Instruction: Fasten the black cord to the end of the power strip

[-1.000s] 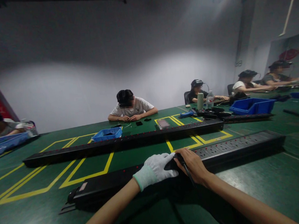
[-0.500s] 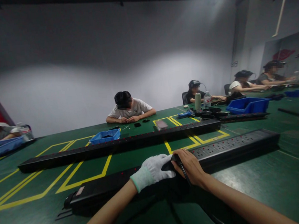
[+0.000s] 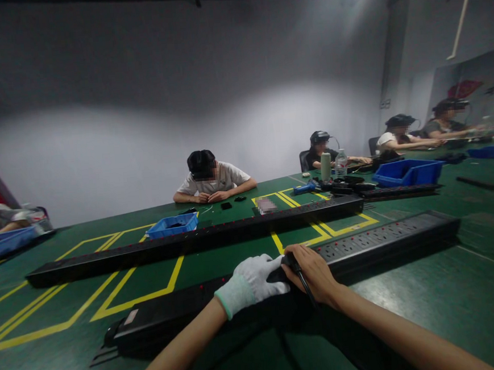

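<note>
Green worktop (image 3: pixel 413 291) — we're resting our left hand (image 3: pixel 252 280), fingers spread, on socket strip (image 3: pixel 375 244), right hand (image 3: pixel 312 271) clasping corded piece (image 3: pixel 295 263) — strip likely heavy, stiff; hold by sides.

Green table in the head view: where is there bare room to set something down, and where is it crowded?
The table looks bare in front of the near strip's right end, left of its left end, and between it and the far strip. Crowded: around the dark blue bin and green bottle, and mid-strip, where the left hand and right hand sit close together.
</note>
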Available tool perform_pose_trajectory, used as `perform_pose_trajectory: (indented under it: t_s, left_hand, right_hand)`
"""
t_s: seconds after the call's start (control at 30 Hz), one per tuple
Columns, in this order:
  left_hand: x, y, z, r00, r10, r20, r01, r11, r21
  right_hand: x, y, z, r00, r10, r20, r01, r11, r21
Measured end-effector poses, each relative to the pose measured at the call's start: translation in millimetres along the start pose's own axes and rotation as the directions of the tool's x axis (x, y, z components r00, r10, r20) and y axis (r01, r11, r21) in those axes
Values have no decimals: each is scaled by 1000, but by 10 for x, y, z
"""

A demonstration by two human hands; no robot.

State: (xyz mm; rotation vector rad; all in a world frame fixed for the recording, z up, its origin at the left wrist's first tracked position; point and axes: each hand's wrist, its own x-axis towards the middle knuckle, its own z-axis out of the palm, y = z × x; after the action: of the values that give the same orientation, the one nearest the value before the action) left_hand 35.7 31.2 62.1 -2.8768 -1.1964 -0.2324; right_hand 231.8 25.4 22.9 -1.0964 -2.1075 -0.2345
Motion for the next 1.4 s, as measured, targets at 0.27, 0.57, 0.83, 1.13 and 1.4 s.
perform_pose_trajectory:
  t_s: [0.27,0.57,0.83,1.13,1.4]
  left_hand:
    - [10,-9,0,1000,20,0,-20,1000,18]
    - [23,-41,29,1000,14,5,-14,1000,24]
    - [23,-60,56,1000,27,-12,-27,1000,16]
    - [32,-53,41,1000,20,6,-20,1000,-2]
    - [32,-50,41,1000,-2,17,2,1000,-8]
  right_hand:
    - [68,-8,-139,991,5,130,-18,996,93]
    - [168,145,-357,934,6,357,-134,933,333]
    - [199,183,-374,929,47,368,-199,901,385]
    - [221,247,-380,923,46,381,-216,884,416]
    - [247,259,-399,924,18,381,-197,878,436]
